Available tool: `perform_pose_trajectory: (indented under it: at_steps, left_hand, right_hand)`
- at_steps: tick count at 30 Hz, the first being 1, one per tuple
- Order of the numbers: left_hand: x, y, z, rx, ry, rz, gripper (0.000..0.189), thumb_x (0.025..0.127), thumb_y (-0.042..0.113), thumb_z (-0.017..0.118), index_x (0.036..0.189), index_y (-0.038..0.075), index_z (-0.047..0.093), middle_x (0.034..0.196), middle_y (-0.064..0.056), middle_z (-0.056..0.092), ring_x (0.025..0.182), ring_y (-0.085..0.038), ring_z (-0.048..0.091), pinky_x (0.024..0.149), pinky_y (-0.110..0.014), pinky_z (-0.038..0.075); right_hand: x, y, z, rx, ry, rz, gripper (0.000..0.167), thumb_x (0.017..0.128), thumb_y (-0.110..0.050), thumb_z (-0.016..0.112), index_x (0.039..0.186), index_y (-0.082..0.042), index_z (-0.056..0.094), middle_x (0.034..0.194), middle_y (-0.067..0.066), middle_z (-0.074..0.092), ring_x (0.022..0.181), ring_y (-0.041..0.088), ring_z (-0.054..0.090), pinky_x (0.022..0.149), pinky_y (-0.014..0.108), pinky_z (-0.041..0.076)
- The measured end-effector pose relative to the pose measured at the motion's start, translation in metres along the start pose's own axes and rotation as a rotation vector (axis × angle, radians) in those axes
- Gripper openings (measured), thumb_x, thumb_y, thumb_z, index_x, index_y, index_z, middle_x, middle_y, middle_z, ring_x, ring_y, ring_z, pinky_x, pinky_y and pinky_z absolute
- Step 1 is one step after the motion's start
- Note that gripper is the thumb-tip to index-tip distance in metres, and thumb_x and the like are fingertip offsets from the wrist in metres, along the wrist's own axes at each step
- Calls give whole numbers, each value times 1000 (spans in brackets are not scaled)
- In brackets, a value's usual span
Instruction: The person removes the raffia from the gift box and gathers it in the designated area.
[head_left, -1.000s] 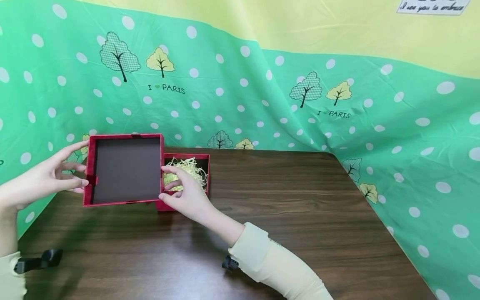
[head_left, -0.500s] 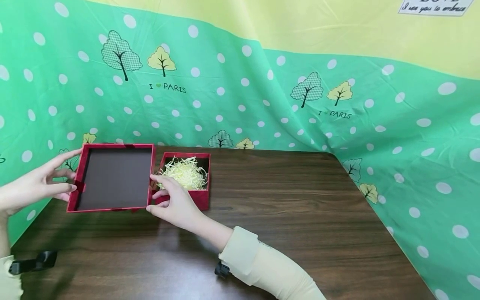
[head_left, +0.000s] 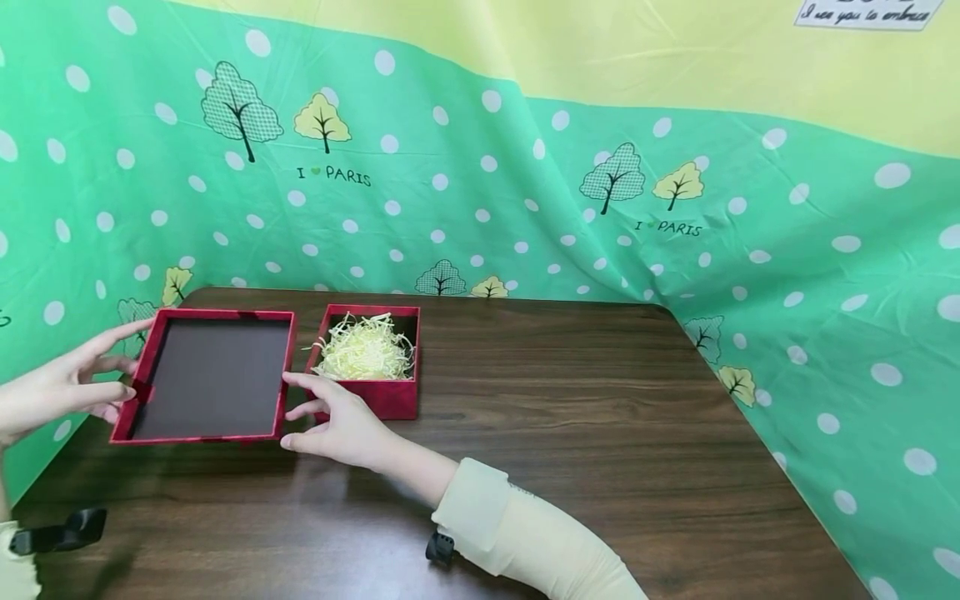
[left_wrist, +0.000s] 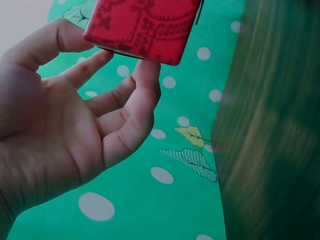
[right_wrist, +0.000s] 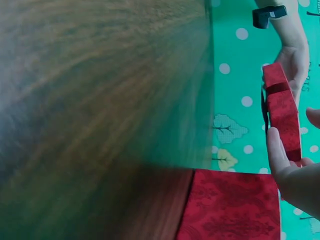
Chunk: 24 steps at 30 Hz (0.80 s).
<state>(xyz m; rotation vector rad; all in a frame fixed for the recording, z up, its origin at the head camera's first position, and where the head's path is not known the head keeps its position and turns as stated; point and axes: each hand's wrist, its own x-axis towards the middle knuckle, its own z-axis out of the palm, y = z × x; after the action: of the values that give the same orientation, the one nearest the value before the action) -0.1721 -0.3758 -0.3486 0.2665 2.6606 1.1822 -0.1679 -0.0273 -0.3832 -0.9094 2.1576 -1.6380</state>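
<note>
A red box lid (head_left: 217, 375), dark on the inside, is held above the table with its hollow side facing the head camera. My left hand (head_left: 63, 387) grips its left edge, thumb on the near face and fingers behind. At the opposite edge, my right hand (head_left: 341, 421) holds the lid between thumb and fingertips. Just right of the lid, the matching red box (head_left: 382, 400) stands on the table, filled with pale yellow shredded paper (head_left: 367, 346). Dark patterning shows on the lid's red side (left_wrist: 145, 30) in the left wrist view.
The dark wood-grain table (head_left: 585, 433) stretches to the right of the box. A green dotted cloth (head_left: 480, 192) with printed trees hangs behind and at both sides. Black straps (head_left: 60, 533) with small devices sit at the sleeve cuffs.
Both hands have carried the lid left and downward, away from in front of the box. More of the box and its shredded paper now shows.
</note>
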Motion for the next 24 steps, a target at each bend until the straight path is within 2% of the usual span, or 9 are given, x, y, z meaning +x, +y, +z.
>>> perform_pose_trajectory:
  at_steps: [5, 10, 12, 15, 18, 21, 24]
  left_hand:
    - [-1, -3, -1, 19, -52, -64, 88, 98, 11, 49, 144, 43, -18, 115, -29, 38, 74, -14, 57, 62, -35, 55]
    - [-3, -6, 0, 13, -87, -74, 90, 97, 9, 49, 145, 40, -21, 114, -30, 38, 74, -14, 58, 62, -35, 56]
    - [-2, -10, 0, 0, -101, -74, 91, 96, 8, 49, 145, 40, -20, 115, -30, 38, 74, -15, 59, 63, -35, 56]
    - [0, -16, 0, -29, -130, -76, 90, 97, 9, 50, 145, 44, -18, 117, -29, 37, 75, -17, 60, 64, -36, 56]
    - [3, -24, 1, -74, -172, -60, 86, 98, 10, 49, 145, 48, -13, 114, -20, 42, 77, -20, 62, 66, -38, 56]
    - [7, -32, 1, -121, -214, -41, 83, 98, 9, 47, 145, 50, -9, 111, -9, 47, 80, -21, 63, 67, -39, 56]
    - [10, -37, 3, -151, -245, -36, 81, 99, 10, 47, 145, 50, -6, 112, -5, 47, 83, -19, 63, 68, -40, 56]
  right_hand:
    - [-3, 7, 6, 110, -47, 44, 73, 79, -3, 73, 141, -27, 43, 133, -11, 51, 103, 1, 62, 77, 18, 50]
    - [-6, 10, 10, 277, -104, 148, 73, 81, 1, 70, 141, -30, 42, 122, -5, 62, 111, 11, 61, 74, 16, 50]
    - [-7, 11, 11, 351, -121, 192, 73, 82, 3, 69, 141, -30, 41, 126, -7, 59, 114, 15, 60, 76, 17, 50]
    - [-6, 14, 12, 438, -131, 236, 74, 82, 7, 66, 143, -27, 40, 137, -13, 49, 116, 14, 58, 83, 18, 48]
    - [-5, 19, 14, 513, -128, 282, 73, 82, 10, 63, 143, -23, 40, 139, -11, 46, 114, 10, 58, 87, 22, 49]
    - [-4, 23, 15, 594, -124, 328, 71, 84, 13, 59, 143, -19, 39, 138, 0, 48, 113, 14, 58, 89, 29, 51]
    - [-4, 27, 16, 642, -119, 361, 69, 85, 15, 56, 144, -16, 38, 139, 5, 45, 114, 18, 57, 91, 36, 50]
